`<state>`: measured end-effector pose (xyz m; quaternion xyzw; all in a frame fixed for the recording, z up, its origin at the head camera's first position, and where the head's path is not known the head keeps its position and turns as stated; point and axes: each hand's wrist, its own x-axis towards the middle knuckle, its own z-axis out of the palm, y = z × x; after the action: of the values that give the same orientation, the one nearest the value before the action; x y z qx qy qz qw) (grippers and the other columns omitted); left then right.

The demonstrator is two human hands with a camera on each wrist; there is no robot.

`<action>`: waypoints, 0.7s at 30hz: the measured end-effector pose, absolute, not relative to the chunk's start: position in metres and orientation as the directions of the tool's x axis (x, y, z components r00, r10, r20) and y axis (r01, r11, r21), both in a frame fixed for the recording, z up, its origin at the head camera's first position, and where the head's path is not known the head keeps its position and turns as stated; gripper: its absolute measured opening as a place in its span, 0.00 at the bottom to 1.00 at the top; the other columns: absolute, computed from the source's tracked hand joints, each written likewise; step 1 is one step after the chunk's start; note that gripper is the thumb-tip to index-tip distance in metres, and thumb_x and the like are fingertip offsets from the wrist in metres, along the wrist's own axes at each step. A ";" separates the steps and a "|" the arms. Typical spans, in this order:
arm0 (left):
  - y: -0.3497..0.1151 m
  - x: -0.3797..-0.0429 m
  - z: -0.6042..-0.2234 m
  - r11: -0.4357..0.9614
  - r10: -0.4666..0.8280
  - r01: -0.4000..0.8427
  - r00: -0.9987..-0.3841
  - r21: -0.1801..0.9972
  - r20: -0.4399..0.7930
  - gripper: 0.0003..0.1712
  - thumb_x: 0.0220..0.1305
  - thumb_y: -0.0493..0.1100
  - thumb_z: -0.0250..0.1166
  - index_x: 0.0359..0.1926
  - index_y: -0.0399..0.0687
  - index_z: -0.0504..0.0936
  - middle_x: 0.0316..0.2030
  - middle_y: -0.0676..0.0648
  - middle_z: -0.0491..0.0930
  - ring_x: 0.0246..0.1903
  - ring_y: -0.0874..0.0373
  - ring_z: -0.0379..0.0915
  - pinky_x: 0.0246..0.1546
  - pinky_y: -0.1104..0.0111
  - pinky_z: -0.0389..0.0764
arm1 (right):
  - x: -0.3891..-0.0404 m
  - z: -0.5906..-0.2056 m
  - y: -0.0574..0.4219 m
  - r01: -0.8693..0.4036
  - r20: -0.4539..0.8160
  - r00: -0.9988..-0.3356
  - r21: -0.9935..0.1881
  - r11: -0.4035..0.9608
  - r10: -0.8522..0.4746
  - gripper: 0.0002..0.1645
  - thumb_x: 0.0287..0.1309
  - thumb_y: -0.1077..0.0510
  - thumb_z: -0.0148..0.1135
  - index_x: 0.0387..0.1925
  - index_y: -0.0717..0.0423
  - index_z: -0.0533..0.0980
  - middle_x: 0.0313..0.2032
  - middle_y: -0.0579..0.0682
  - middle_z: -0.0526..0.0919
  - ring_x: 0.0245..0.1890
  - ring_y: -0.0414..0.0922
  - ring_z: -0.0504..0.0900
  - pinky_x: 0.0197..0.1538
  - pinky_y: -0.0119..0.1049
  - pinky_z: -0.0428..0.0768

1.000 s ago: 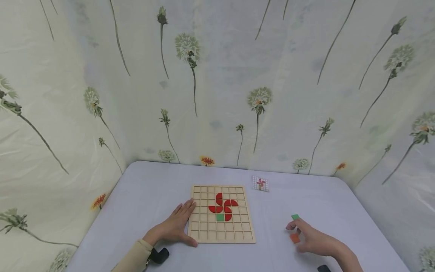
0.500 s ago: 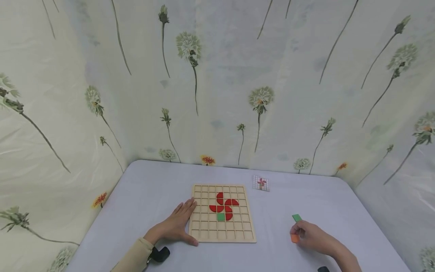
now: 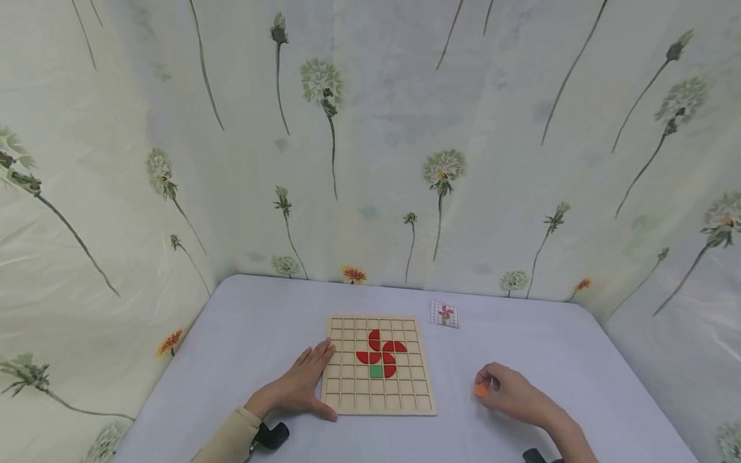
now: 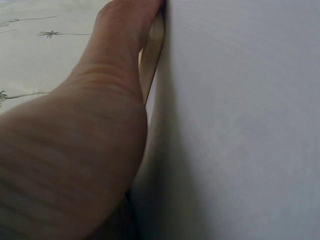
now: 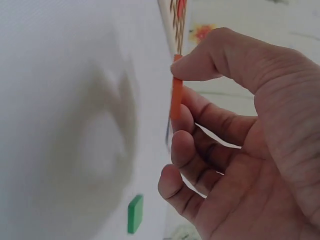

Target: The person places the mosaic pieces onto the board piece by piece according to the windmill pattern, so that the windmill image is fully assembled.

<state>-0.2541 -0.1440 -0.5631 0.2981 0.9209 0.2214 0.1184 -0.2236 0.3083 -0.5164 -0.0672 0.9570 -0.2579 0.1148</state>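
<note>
A wooden grid board (image 3: pixel 356 403) lies on the table, with red quarter-circle pieces (image 3: pixel 395 346) in a pinwheel shape and a green square piece (image 3: pixel 376 371) set in its cells. My left hand (image 3: pixel 301 384) rests along the board's left side, fingers straight and thumb at the near left corner. To the right of the board, my right hand (image 3: pixel 512 393) pinches an orange square tile (image 5: pixel 177 90) between thumb and fingers, above the tabletop. A loose green tile (image 5: pixel 135 214) shows on the table in the right wrist view; the right hand hides it in the head view.
Beyond the board's far right corner lies a small pattern card (image 3: pixel 444 314) printed with a red pinwheel on a grid. The white table (image 3: pixel 260 321) is backed by a dandelion-print curtain (image 3: pixel 370 161).
My right hand has closed its fingers on the orange tile, lifted it from the table and carried it left toward the board. The left hand has stayed at the board.
</note>
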 end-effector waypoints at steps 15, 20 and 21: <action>-0.145 -0.253 -0.562 0.724 0.601 0.493 -0.794 0.482 -0.092 0.79 0.37 0.79 0.68 0.76 0.41 0.38 0.77 0.42 0.33 0.77 0.50 0.29 0.76 0.51 0.38 | -0.245 -0.508 0.224 -0.297 -0.056 -0.915 -0.575 0.762 -0.399 0.18 0.48 0.58 0.71 0.42 0.50 0.76 0.38 0.40 0.76 0.36 0.41 0.71 0.34 0.28 0.72; -0.145 -0.252 -0.562 0.731 0.597 0.489 -0.796 0.477 -0.100 0.79 0.37 0.80 0.67 0.76 0.42 0.38 0.77 0.42 0.33 0.77 0.50 0.29 0.76 0.51 0.38 | -0.246 -0.511 0.195 -0.357 -0.059 -0.866 -0.622 0.696 -0.497 0.15 0.53 0.57 0.68 0.43 0.50 0.76 0.38 0.42 0.76 0.37 0.43 0.72 0.35 0.28 0.74; -0.145 -0.252 -0.562 0.732 0.597 0.488 -0.796 0.476 -0.101 0.79 0.37 0.80 0.67 0.76 0.42 0.38 0.77 0.42 0.33 0.77 0.50 0.29 0.76 0.51 0.38 | -0.247 -0.512 0.190 -0.367 -0.060 -0.857 -0.626 0.688 -0.512 0.15 0.54 0.56 0.68 0.43 0.50 0.76 0.38 0.41 0.77 0.38 0.43 0.73 0.35 0.28 0.75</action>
<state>-0.2523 -0.1452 -0.5620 0.2942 0.9221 0.2182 0.1246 -0.2468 0.1895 -0.5116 -0.2410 0.9113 -0.3130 0.1158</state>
